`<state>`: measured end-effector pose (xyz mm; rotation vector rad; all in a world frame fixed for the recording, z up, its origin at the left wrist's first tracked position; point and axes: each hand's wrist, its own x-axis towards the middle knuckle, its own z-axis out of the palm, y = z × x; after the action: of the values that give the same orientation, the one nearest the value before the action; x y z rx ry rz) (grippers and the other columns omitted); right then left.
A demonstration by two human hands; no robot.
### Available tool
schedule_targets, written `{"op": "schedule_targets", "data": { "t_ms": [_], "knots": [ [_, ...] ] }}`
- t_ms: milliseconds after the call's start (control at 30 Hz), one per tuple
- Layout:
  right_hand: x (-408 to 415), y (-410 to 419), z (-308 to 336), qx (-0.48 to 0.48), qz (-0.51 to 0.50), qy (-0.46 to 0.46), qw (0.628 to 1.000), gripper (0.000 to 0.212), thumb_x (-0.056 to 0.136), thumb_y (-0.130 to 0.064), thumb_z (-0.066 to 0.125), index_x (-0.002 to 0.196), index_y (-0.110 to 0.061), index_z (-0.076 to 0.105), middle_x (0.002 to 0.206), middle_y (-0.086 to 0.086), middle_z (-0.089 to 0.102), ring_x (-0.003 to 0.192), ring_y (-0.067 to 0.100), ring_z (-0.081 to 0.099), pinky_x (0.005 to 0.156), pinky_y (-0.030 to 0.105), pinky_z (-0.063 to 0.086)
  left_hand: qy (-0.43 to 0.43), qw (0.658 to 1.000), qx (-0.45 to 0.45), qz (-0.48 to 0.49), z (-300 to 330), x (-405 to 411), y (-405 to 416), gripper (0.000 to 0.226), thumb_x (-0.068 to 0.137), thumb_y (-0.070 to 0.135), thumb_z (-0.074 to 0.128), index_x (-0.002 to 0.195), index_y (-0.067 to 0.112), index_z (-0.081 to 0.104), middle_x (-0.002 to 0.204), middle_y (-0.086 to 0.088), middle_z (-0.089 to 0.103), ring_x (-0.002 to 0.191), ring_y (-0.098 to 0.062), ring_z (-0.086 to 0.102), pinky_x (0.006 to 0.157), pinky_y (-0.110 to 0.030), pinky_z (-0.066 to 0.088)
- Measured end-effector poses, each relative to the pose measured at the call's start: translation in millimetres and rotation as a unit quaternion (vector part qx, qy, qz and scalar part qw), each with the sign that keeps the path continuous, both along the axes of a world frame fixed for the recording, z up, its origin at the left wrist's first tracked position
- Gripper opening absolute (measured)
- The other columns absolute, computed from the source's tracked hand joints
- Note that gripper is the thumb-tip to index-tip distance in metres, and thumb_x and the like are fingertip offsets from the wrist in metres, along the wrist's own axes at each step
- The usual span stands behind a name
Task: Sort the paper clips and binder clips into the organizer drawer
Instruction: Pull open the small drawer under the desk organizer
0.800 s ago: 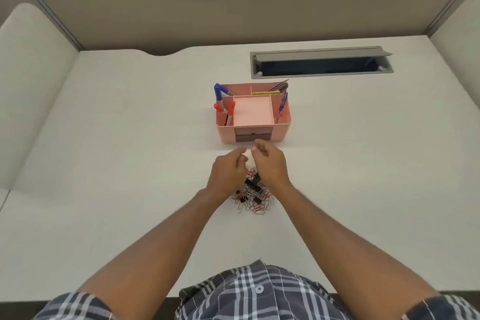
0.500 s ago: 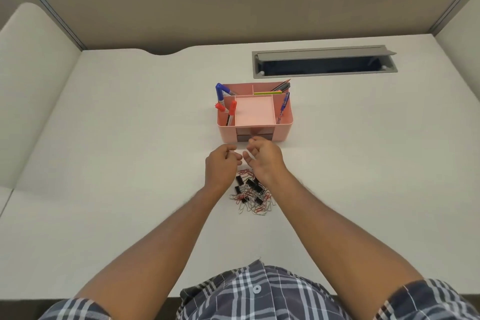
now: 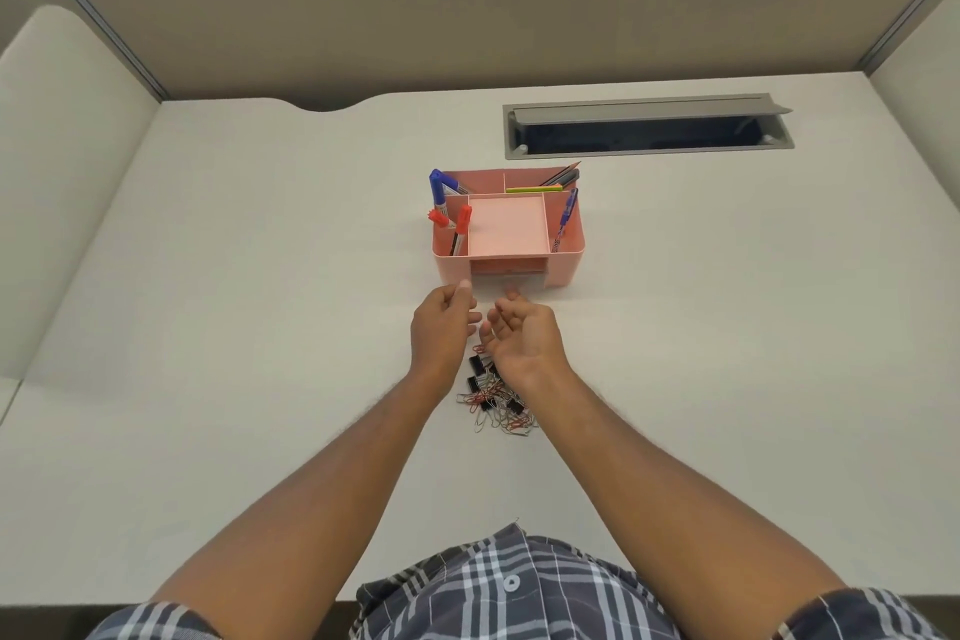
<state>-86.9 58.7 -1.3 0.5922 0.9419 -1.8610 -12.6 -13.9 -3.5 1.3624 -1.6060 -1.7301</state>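
Left hand fingers loosely curled, thumb tip near pink organizer base, nothing visibly held. Right hand palm-up, fingers apart, empty as far as visible. Both just in front of organizer; drawer in its front face looks closed. Pile of paper clips and black binder clips lies on desk in front of organizer, under right wrist. Risk: pulling drawer one-handed may drag light organizer forward, tip pens; tangled clips may lift in clump, scatter.

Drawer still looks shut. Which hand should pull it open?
Probably the right hand: its open fingers sit just before the drawer front. The left hand is loosely curled, off toward the organizer's left corner.
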Motion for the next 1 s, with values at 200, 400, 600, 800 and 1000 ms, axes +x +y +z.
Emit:
{"op": "schedule_targets", "data": {
  "t_ms": [200, 400, 600, 800, 1000],
  "knots": [
    [13.6, 20.4, -3.4, 0.005, 0.009, -0.005, 1.000, 0.034, 0.084, 0.001, 0.057, 0.114, -0.011, 0.064, 0.081, 0.008, 0.064, 0.063, 0.015, 0.059, 0.061, 0.027, 0.050, 0.020, 0.999, 0.039, 0.000, -5.7, 0.5, 3.0, 0.031, 0.090, 0.043, 0.061, 0.105, 0.016, 0.067, 0.093, -0.002, 0.074, 0.082, -0.016, 0.073, 0.080, -0.036, 0.061],
    [11.7, 21.7, 2.6, 0.012, 0.007, -0.006, 1.000, 0.030, 0.083, 0.002, 0.058, 0.110, -0.009, 0.066, 0.071, 0.006, 0.065, 0.059, 0.014, 0.060, 0.058, 0.026, 0.050, 0.031, 0.999, 0.043, -0.003, -6.5, 1.9, 4.5, 0.030, 0.090, 0.039, 0.064, 0.107, 0.015, 0.067, 0.095, -0.006, 0.074, 0.085, -0.020, 0.073, 0.082, -0.038, 0.061],
    [8.8, 21.3, 4.1, 0.021, 0.017, 0.009, 1.000, 0.034, 0.081, 0.000, 0.060, 0.114, -0.008, 0.065, 0.076, 0.007, 0.064, 0.062, 0.014, 0.061, 0.059, 0.026, 0.052, 0.017, 1.000, 0.012, -0.011, -2.9, -1.1, 2.6, 0.032, 0.093, 0.041, 0.061, 0.109, 0.013, 0.067, 0.096, -0.002, 0.073, 0.083, -0.016, 0.073, 0.080, -0.034, 0.061],
    [4.6, 24.9, 5.2, 0.068, 0.058, 0.038, 0.995, 0.026, 0.082, 0.001, 0.059, 0.107, -0.003, 0.066, 0.074, 0.007, 0.063, 0.060, 0.014, 0.059, 0.055, 0.025, 0.051, 0.002, 0.999, 0.001, -0.034, -4.2, 2.1, -0.4, 0.033, 0.093, 0.045, 0.058, 0.107, 0.017, 0.067, 0.098, -0.002, 0.072, 0.083, -0.013, 0.072, 0.076, -0.029, 0.060],
    [-17.6, 46.4, 12.1, 0.171, 0.144, 0.203, 0.953, 0.020, 0.086, 0.004, 0.054, 0.100, -0.005, 0.067, 0.071, 0.007, 0.058, 0.056, 0.012, 0.053, 0.051, 0.022, 0.047, -0.082, 0.992, -0.082, -0.040, -10.8, 20.4, -0.7, 0.021, 0.097, 0.040, 0.049, 0.093, 0.026, 0.064, 0.093, 0.005, 0.069, 0.087, -0.013, 0.067, 0.080, -0.033, 0.056]
  ]
}}
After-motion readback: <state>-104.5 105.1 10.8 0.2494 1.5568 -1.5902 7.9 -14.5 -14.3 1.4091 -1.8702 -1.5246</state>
